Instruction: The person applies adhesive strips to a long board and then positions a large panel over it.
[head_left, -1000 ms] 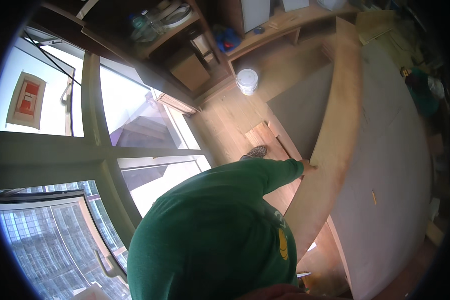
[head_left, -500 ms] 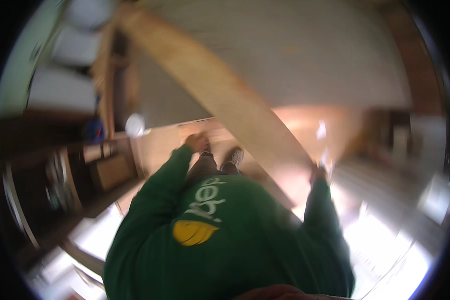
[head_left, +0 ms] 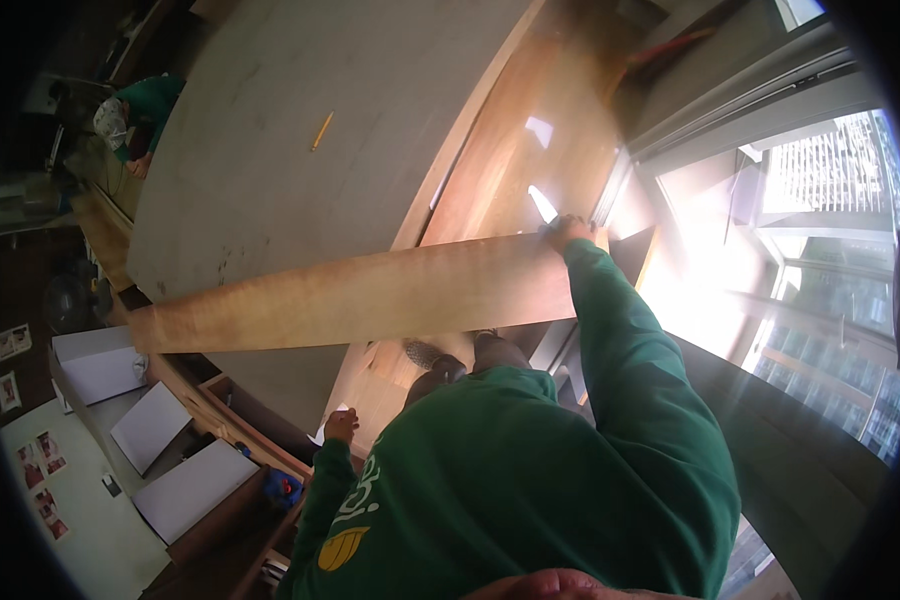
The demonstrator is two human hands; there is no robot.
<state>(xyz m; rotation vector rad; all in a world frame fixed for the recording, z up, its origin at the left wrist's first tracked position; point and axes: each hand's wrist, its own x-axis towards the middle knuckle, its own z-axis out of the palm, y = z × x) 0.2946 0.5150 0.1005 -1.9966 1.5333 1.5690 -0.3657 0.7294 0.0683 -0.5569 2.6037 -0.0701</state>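
Head view here: we've got a long wooden plank [head_left: 360, 297] running across the frame from left to right, held up off the floor above a big grey panel [head_left: 290, 150]. Our right hand [head_left: 567, 232] is clamped over the plank's right end, fingers wrapped on the top edge. Our left hand [head_left: 341, 424] hangs loose, low down and well apart from the board, holding nothing as far as we can tell. Looks like we're mid-carry, swinging the board around one-handed. Next move probably wants that free hand under the middle, since the far left end is unsupported. A yellow pencil [head_left: 321, 130] lies on the panel, window [head_left: 820, 190] glaring on the right.
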